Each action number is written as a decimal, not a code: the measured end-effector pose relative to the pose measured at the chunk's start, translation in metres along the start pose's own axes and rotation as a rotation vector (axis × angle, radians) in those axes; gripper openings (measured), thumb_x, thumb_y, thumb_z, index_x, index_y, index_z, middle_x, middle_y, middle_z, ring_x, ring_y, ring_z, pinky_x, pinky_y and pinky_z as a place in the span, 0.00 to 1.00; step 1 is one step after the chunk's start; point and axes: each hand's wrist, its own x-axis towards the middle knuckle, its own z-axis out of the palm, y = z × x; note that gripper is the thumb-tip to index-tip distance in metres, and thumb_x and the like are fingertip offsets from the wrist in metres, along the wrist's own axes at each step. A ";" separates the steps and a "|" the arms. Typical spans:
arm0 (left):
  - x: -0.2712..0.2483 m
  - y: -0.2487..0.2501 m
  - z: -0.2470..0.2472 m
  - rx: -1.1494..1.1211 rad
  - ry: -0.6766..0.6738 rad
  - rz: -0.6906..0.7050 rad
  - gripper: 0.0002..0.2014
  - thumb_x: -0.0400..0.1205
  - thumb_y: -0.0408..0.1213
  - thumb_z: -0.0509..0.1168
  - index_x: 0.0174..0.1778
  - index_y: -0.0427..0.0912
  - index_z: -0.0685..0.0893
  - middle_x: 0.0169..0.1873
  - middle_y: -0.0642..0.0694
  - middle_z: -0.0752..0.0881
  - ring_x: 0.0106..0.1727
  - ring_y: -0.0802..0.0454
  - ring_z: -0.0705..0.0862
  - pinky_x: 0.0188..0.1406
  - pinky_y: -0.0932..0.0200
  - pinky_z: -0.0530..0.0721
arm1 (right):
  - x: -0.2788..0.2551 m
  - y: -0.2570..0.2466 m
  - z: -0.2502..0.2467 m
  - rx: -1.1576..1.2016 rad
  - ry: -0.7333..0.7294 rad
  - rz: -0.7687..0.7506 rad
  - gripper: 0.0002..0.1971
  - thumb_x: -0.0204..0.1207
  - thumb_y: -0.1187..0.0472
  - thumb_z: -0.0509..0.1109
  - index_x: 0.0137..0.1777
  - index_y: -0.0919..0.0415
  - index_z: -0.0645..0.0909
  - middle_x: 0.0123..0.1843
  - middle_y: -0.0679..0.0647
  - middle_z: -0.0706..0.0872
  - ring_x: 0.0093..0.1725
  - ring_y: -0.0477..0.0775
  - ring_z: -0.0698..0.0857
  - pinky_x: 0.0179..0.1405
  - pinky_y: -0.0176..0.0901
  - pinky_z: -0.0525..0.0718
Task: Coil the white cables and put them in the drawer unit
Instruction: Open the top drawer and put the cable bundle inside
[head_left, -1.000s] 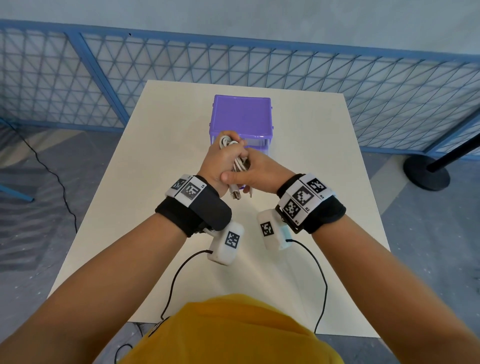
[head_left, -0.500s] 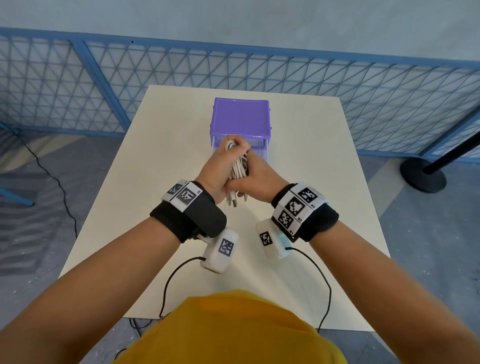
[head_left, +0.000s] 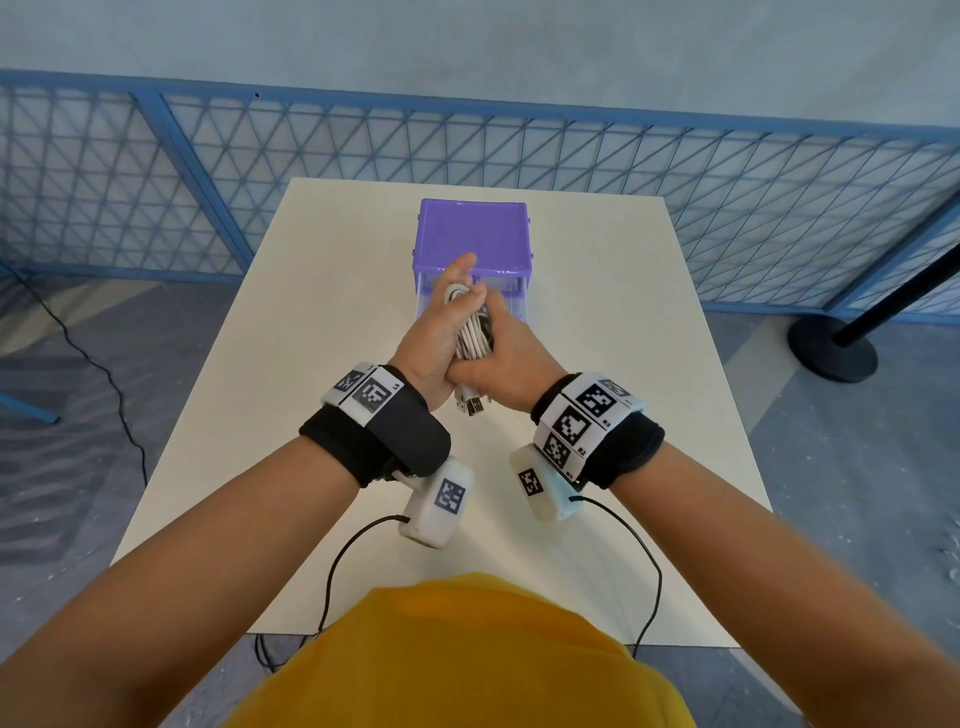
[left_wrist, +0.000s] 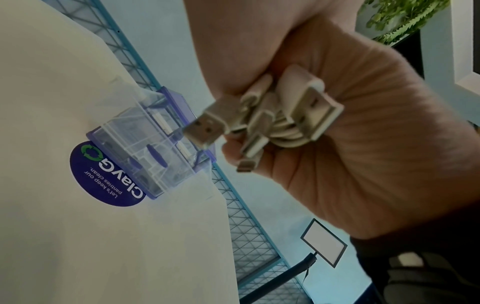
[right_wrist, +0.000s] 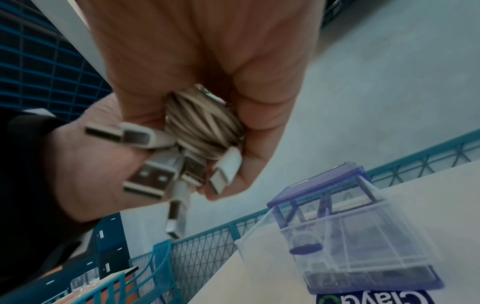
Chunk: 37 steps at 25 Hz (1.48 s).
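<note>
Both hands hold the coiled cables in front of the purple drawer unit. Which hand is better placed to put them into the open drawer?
Probably the right hand: it grips the cable bundle just before the open drawer. The left hand only cups it.

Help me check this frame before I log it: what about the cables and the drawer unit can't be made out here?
- Head view: both hands, left hand and right hand, wrap the white cables, so the cable count stays hidden.
- Left wrist view: the plugs are blurred.
- Drawer unit: in the head view the hands cover its front; in the right wrist view its clear drawer is blurred, so its contents are unclear.
</note>
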 end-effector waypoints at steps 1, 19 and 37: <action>0.000 0.000 0.001 -0.027 -0.007 0.009 0.15 0.84 0.36 0.55 0.64 0.58 0.71 0.52 0.53 0.78 0.43 0.60 0.84 0.40 0.67 0.86 | 0.000 0.001 0.000 0.006 0.009 0.006 0.34 0.64 0.69 0.72 0.70 0.59 0.61 0.38 0.44 0.77 0.36 0.40 0.80 0.21 0.19 0.77; 0.002 0.010 -0.017 -0.346 -0.268 -0.560 0.32 0.70 0.57 0.64 0.58 0.32 0.82 0.60 0.53 0.68 0.63 0.54 0.72 0.61 0.53 0.77 | -0.004 0.017 -0.025 -0.839 -0.094 -0.438 0.38 0.62 0.66 0.75 0.66 0.52 0.57 0.53 0.67 0.80 0.36 0.70 0.84 0.31 0.48 0.75; -0.001 0.009 -0.023 0.218 -0.362 -0.682 0.38 0.51 0.48 0.83 0.56 0.38 0.81 0.43 0.32 0.90 0.45 0.29 0.89 0.37 0.40 0.89 | 0.000 0.035 -0.022 -0.961 -0.023 -0.886 0.36 0.51 0.66 0.82 0.59 0.63 0.67 0.42 0.67 0.87 0.27 0.65 0.85 0.21 0.45 0.85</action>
